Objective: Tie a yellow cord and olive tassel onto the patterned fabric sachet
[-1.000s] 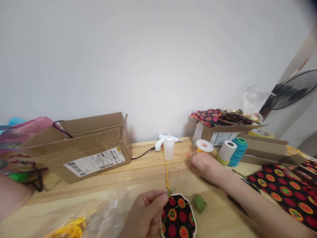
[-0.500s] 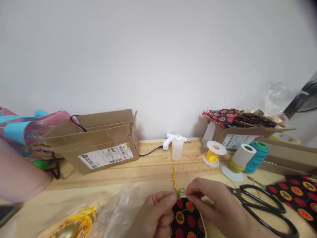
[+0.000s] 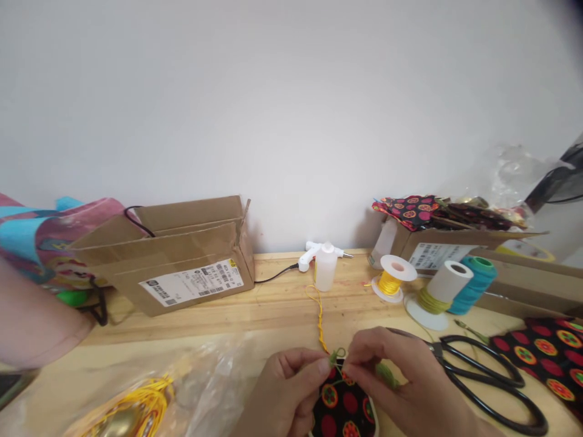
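My left hand (image 3: 296, 385) pinches a green cord (image 3: 337, 354) at a small knot and loop, just over the top of a black fabric pouch (image 3: 342, 403) with red and orange flower prints. Close beside it, my right hand (image 3: 387, 364) has thumb and forefinger pressed together on the green cord. A twisted yellow cord (image 3: 320, 325) runs from near the knot back over the table. Under my right hand a green tassel (image 3: 386, 375) shows in part. Black-handled scissors (image 3: 487, 370) lie right of my right hand, their blades partly hidden behind it.
At the back stand a cardboard box (image 3: 182, 261), a translucent bottle (image 3: 325, 270) and a white glue gun (image 3: 310, 258). Spools of yellow (image 3: 389, 283), green (image 3: 432, 300) and teal thread (image 3: 473, 285) are on the right. A plastic bag (image 3: 200, 376) with yellow cords lies front left.
My right hand has shifted slightly, and the green loop sits a little further right. More of the green tassel shows beneath my right hand. The view has moved slightly.
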The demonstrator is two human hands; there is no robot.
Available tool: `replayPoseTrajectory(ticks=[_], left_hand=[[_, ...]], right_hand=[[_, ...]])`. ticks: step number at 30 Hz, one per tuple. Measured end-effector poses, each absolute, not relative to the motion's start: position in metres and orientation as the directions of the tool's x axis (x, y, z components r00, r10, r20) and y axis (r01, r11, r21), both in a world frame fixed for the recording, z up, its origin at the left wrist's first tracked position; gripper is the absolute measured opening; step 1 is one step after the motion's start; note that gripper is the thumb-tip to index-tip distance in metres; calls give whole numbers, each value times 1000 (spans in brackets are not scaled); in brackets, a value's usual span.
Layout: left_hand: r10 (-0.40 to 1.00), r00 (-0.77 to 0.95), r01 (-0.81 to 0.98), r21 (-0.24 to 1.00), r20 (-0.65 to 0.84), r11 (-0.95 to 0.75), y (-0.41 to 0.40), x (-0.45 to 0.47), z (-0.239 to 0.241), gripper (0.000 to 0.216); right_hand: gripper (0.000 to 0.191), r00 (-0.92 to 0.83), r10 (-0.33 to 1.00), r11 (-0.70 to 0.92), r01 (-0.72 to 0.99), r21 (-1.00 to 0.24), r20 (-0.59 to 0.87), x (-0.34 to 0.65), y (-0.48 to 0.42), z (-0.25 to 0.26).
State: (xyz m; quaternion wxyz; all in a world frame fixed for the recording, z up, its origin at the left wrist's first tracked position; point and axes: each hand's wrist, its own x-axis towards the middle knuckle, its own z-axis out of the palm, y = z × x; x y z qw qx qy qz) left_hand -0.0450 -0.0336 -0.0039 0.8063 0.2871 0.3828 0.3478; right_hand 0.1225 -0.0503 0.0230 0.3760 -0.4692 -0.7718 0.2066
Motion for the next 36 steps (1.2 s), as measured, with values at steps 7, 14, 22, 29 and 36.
replayPoseTrajectory(ticks=[7,14,22,29,36], left_hand=[[783,444,-358,715,-436,601,-34,-44,-4,23],[782,414,-339,718,-466,608,-32,-42,-3,28],[818,339,-296,773,-464,561,-35,-40,-1,35],[769,484,-278,760,-418,588,-33,-45,0,28],[763,518,-261,778,-387,572,-32,-47,2,24]], right_hand=[[8,-282,884,467,590,-659,374,124,-54,25],[10,-295,887,462,605,-648,357,122,-54,29],[12,-275,897,442,578,-686,345,121,-52,28],[9,-251,941,323,467,-823,227,122,-48,29],[12,-220,963,223,327,-919,155,119,-48,29]])
